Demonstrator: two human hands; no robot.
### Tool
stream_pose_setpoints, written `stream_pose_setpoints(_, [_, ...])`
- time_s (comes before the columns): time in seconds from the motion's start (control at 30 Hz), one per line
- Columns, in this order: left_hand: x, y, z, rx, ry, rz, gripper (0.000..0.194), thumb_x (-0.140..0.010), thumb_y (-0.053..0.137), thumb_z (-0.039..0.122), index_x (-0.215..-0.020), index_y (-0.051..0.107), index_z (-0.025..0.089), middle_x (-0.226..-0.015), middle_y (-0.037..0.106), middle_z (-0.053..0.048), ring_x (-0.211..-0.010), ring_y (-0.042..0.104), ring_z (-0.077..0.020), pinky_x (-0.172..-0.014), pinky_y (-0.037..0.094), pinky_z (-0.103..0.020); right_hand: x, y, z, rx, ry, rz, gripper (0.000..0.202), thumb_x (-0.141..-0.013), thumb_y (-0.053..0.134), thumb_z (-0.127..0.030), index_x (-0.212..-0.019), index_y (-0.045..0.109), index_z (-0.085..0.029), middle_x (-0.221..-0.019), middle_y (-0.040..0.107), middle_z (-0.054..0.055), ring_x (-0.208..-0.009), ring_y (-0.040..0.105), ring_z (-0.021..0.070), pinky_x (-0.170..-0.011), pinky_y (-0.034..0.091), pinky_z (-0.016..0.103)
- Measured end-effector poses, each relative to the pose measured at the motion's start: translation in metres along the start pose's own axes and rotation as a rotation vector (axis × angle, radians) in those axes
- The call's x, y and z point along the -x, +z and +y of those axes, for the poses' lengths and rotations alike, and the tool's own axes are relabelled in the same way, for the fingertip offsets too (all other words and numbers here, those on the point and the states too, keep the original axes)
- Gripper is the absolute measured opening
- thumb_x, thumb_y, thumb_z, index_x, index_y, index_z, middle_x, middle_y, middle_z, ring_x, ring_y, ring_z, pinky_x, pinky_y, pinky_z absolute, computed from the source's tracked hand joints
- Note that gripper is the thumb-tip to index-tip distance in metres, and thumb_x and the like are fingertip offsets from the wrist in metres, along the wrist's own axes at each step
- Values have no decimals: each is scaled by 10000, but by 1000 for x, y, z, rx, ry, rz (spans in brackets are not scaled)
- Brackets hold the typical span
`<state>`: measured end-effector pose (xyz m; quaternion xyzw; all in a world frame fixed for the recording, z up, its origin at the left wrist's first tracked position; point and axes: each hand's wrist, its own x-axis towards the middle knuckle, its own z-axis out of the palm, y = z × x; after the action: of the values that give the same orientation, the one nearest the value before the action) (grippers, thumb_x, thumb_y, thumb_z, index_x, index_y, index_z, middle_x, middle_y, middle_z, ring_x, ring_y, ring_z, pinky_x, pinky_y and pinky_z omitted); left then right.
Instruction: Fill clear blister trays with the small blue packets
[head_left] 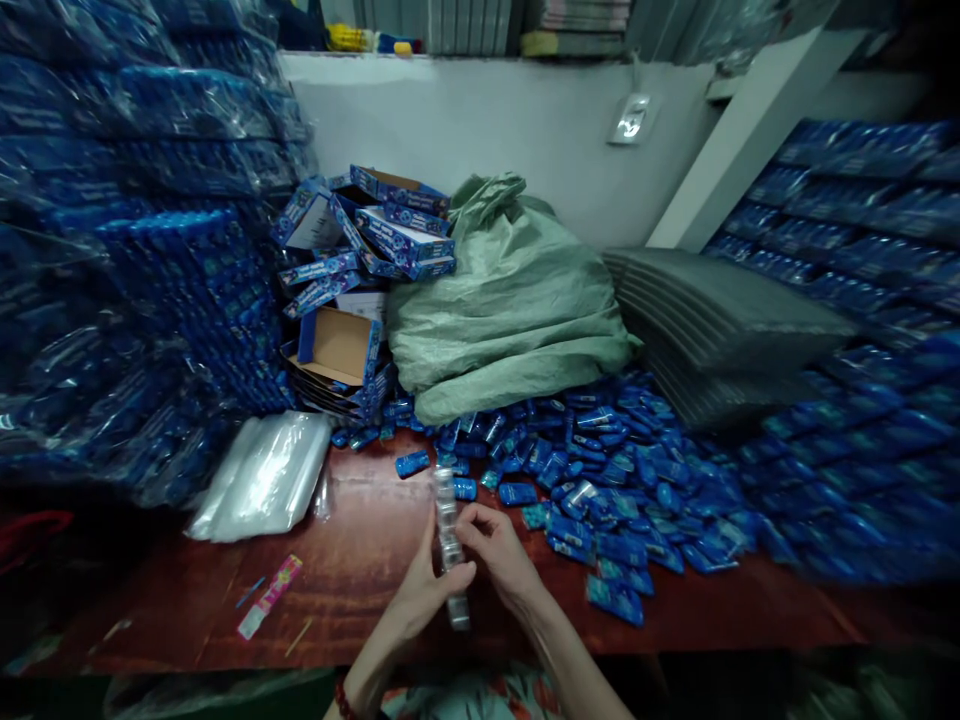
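Observation:
A narrow row of silvery, shiny pieces (445, 492) stands lengthwise near the table's front edge. My left hand (431, 590) is wrapped against its left side, with the thumb across the row's lower part. From the right, my right hand (491, 545) touches the row with thumb and index finger bent together at its middle. Small blue packets (517, 493) lie just beyond and to the right of my hands, in a wide loose heap. One blue packet (412, 463) rests apart, left of the row's far end.
Clear plastic bags (262, 475) and a pink strip (271, 597) lie left on the red-brown table (360, 530). Behind are open blue boxes (337, 345), a green sack (510, 300) and grey stacked sheets (720, 310). Wrapped blue packs (202, 290) rise at left; more blue stacks (885, 240) stand right.

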<state>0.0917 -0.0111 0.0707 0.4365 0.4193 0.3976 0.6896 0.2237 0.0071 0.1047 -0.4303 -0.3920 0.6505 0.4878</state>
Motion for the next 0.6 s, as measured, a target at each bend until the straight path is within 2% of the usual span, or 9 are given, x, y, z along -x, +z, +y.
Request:
stream_pose_setpoints(0.1, [0, 5, -8, -25, -29, -42, 773, -645, 706, 545, -1316, 456, 256, -1160, 578, -98, -1185, 473, -310, -1041, 327, -402, 3, -5, 1, -53, 30, 19, 341, -647, 734, -454, -583, 555, -170, -544, 492, -49, -503, 414, 83, -517, 331, 215])
stream_pose_setpoints(0.17, [-4, 8, -12, -35, -37, -66, 745, -658, 679, 574, -1304, 464, 272, -1154, 575, -93, -1173, 478, -307, -1036, 332, -405, 5, -9, 1, -39, 18, 53, 326, -660, 723, -458, -602, 580, -171, -540, 501, -45, -503, 423, 87, -517, 336, 216])
stream_pose_setpoints(0.27, [-13, 12, -15, -36, -56, -40, 845, -638, 700, 567, -1367, 367, 301, -1257, 527, -90, -1248, 422, -299, -1068, 299, -384, 9, -16, -2, 24, -48, 121, 290, -696, 690, -456, -646, 628, -178, -608, 556, -24, -589, 481, 111, -577, 376, 225])
stream_pose_setpoints(0.4, [-25, 16, -19, -73, -115, -4, 1094, -544, 768, 554, -1439, 193, 299, -1343, 465, -110, -1263, 414, -323, -1071, 302, -401, 15, -26, -5, 44, -50, 171, 212, -630, 746, -387, -681, 675, -193, -661, 596, -22, -639, 500, 122, -620, 383, 230])
stream_pose_setpoints(0.47, [-29, 16, -24, -97, -107, -41, 1116, -540, 773, 545, -1446, 169, 299, -1355, 457, -110, -1272, 406, -332, -1076, 297, -412, 16, -33, -4, 12, -19, 182, 212, -606, 762, -375, -633, 667, -187, -620, 588, -25, -611, 496, 119, -616, 378, 232])
stream_pose_setpoints(0.6, [-33, 15, -29, -103, -71, -113, 1040, -561, 739, 584, -1429, 240, 304, -1363, 454, -102, -1302, 359, -346, -1088, 276, -429, 14, -42, -6, -19, 4, 116, 241, -625, 748, -401, -640, 664, -177, -603, 595, -13, -605, 514, 129, -618, 386, 246])
